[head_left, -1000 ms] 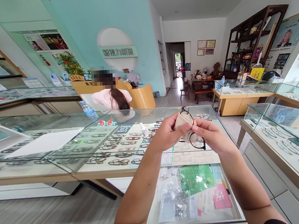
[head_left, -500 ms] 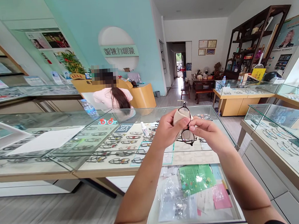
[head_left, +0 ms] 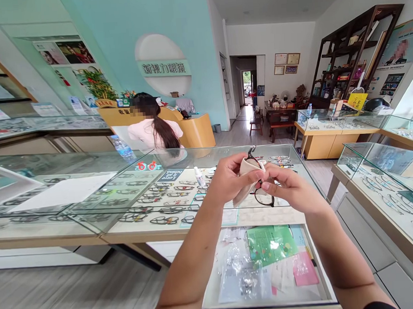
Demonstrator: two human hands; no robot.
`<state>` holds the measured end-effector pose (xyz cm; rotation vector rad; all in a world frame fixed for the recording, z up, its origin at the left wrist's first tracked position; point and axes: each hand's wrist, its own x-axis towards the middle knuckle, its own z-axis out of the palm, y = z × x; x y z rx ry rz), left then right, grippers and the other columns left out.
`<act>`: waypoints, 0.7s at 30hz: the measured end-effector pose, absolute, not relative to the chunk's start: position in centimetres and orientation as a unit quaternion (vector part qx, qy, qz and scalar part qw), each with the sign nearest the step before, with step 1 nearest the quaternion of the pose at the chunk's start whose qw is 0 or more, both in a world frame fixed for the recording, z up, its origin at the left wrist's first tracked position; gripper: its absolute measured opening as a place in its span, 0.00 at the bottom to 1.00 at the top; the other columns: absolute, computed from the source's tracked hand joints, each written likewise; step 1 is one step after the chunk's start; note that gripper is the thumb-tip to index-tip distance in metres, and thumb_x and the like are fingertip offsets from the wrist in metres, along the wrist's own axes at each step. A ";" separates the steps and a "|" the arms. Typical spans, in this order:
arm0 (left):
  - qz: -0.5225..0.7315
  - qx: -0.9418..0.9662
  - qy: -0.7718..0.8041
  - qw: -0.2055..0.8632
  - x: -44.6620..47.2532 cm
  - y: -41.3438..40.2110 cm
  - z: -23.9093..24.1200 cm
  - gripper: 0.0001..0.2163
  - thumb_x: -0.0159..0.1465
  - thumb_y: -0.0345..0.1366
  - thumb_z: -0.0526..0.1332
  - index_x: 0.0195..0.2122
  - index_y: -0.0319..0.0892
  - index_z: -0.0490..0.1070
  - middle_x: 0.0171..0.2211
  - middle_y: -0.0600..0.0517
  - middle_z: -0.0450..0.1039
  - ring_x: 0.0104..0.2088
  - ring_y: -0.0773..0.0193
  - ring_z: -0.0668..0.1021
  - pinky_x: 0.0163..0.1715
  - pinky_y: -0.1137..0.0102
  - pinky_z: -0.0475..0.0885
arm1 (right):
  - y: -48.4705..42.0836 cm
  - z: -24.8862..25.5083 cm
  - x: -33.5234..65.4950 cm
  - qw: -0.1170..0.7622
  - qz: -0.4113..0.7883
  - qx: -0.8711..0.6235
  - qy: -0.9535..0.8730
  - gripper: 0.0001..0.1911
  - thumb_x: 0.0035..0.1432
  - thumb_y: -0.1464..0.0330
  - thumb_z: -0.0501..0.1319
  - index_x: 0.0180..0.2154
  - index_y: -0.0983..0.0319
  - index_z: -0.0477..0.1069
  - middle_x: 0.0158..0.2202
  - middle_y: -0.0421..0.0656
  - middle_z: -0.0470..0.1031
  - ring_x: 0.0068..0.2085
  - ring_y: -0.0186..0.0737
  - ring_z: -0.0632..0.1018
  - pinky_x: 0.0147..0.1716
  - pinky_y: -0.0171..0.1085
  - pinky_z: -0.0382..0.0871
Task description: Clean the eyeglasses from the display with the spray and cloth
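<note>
Above the glass display counter (head_left: 144, 223) I hold a pair of dark-rimmed eyeglasses (head_left: 264, 198) upright on end. My left hand (head_left: 231, 177) is closed on a cream cleaning cloth (head_left: 242, 194), which is folded over the upper lens and hides most of it. Fingers of my right hand (head_left: 288, 184) pinch the eyeglasses around the middle of the frame, close against my left thumb. The lower lens hangs uncovered beneath my fingers. A small white spray bottle (head_left: 199, 177) stands on the counter, left of my hands.
Below my hands a drawer (head_left: 329, 296) is pulled out, holding a green leaflet (head_left: 272, 246), plastic bags and a pink paper (head_left: 304, 269). Rows of eyeglasses lie under the glass. Across the counter sits a person in pink (head_left: 156, 129). A water bottle (head_left: 122, 148) stands at left.
The cloth has spread lower and wraps more of the upper lens. The eyeglasses have tilted, their lower lens shifting right. My right fingers have moved in closer to my left thumb.
</note>
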<state>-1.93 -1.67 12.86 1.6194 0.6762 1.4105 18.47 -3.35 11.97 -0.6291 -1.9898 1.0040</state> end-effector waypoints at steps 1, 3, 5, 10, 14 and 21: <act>0.570 0.647 0.275 0.426 -1.9 -1.6 12.8 0.22 0.43 0.47 0.86 0.24 0.40 0.78 0.20 0.55 0.73 0.21 0.70 0.70 0.20 0.75 0.66 | -3.4 12.0 18.5 0.397 0.395 -0.247 -0.791 0.22 0.70 0.46 0.65 0.37 0.58 0.75 0.36 0.39 0.67 0.39 0.40 0.69 0.44 0.42 0.63; 0.579 0.643 0.281 0.415 -1.9 -1.5 12.8 0.24 0.43 0.50 0.86 0.22 0.39 0.76 0.19 0.55 0.70 0.21 0.71 0.68 0.20 0.75 0.64 | -3.4 12.1 18.4 0.394 0.396 -0.239 -0.794 0.23 0.71 0.46 0.65 0.35 0.58 0.74 0.35 0.39 0.67 0.38 0.39 0.68 0.43 0.42 0.63; 0.591 0.638 0.284 0.403 -1.9 -1.5 12.7 0.27 0.43 0.52 0.86 0.20 0.39 0.73 0.18 0.56 0.66 0.20 0.71 0.66 0.20 0.74 0.61 | -3.4 12.0 18.2 0.395 0.407 -0.232 -0.791 0.23 0.70 0.46 0.65 0.35 0.58 0.73 0.36 0.39 0.67 0.38 0.39 0.68 0.42 0.41 0.63; 0.611 0.634 0.282 0.381 -2.0 -1.9 12.7 0.33 0.48 0.60 0.82 0.17 0.42 0.63 0.16 0.56 0.60 0.19 0.71 0.62 0.18 0.72 0.57 | -3.3 11.6 17.8 0.385 0.477 -0.211 -0.761 0.25 0.68 0.43 0.66 0.36 0.58 0.70 0.35 0.38 0.67 0.36 0.38 0.66 0.37 0.40 0.61; 0.605 0.659 0.278 0.349 -2.4 -2.1 13.0 0.35 0.56 0.64 0.76 0.16 0.43 0.58 0.15 0.58 0.52 0.18 0.72 0.56 0.18 0.71 0.50 | -3.2 11.5 17.9 0.385 0.500 -0.206 -0.747 0.24 0.67 0.43 0.67 0.37 0.57 0.70 0.34 0.38 0.66 0.34 0.37 0.65 0.36 0.39 0.59; 0.531 0.701 0.237 0.413 -4.1 -2.0 13.5 0.25 0.65 0.58 0.73 0.26 0.40 0.74 0.20 0.56 0.62 0.21 0.71 0.62 0.20 0.72 0.56 | -3.5 12.0 17.9 0.445 0.521 -0.219 -0.694 0.25 0.63 0.44 0.71 0.36 0.58 0.73 0.34 0.40 0.70 0.34 0.37 0.63 0.34 0.39 0.55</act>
